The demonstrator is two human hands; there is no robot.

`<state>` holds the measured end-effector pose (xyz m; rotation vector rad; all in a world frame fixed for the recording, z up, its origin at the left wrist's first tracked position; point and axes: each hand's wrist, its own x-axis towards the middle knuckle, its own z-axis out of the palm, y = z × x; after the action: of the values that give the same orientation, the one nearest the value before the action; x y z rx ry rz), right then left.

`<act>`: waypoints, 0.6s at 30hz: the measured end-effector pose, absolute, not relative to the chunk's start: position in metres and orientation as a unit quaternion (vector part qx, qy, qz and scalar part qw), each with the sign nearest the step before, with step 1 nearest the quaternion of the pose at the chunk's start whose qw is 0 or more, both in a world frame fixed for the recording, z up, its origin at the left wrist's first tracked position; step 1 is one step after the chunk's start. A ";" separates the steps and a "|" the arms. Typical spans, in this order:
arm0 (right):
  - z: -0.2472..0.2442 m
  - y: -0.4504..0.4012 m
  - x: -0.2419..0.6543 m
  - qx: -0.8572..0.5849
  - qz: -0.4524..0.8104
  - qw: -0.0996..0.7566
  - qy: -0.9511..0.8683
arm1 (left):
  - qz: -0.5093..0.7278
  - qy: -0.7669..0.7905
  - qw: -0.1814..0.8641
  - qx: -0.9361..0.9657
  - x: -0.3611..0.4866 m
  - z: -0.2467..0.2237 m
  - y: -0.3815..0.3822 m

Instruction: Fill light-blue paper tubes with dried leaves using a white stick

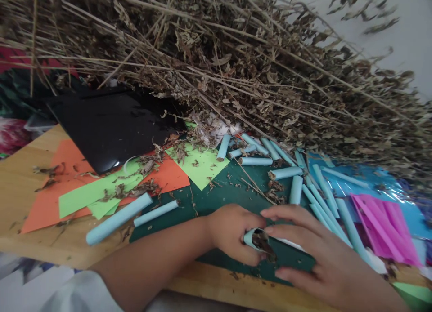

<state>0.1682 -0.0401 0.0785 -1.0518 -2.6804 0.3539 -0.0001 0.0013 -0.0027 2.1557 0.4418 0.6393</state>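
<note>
My left hand (234,231) is closed around a light-blue paper tube (249,238), its mouth facing right. Crumpled dried leaves (265,245) stick out of that mouth. Close by on the right, my right hand (310,249) has its fingers apart, with the fingertips at the tube's mouth; whether they touch the leaves I cannot tell. Both hands are above a dark green mat (216,199) near the table's front edge. Several more blue paper tubes (255,161) lie behind the hands, some with brown leaf in their ends.
A large heap of dried leafy stalks (216,55) spans the back. At left lie a black glossy sheet (114,127), orange paper (47,199), green paper strips (97,193) and a thick blue tube (118,218). Pink paper (388,229) and a shiny blue packet (361,186) lie at right.
</note>
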 end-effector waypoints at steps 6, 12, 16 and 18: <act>0.058 -0.046 0.168 -0.352 0.059 0.136 -0.924 | 0.256 0.181 0.387 0.867 0.001 -0.003 0.000; 0.073 -0.042 0.165 -0.331 0.048 0.088 -0.938 | 0.281 0.170 0.396 0.858 0.001 -0.004 -0.002; 0.084 -0.038 0.167 -0.330 0.110 0.048 -0.936 | 0.253 0.189 0.388 0.866 0.001 -0.001 -0.002; 0.088 -0.034 0.165 -0.332 0.135 0.051 -0.932 | 0.243 0.192 0.380 0.871 0.001 0.001 -0.001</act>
<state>0.1648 -0.0343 0.0877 -1.0097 -2.8377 0.4097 0.0005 -0.0013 0.0007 2.2246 0.4900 0.6212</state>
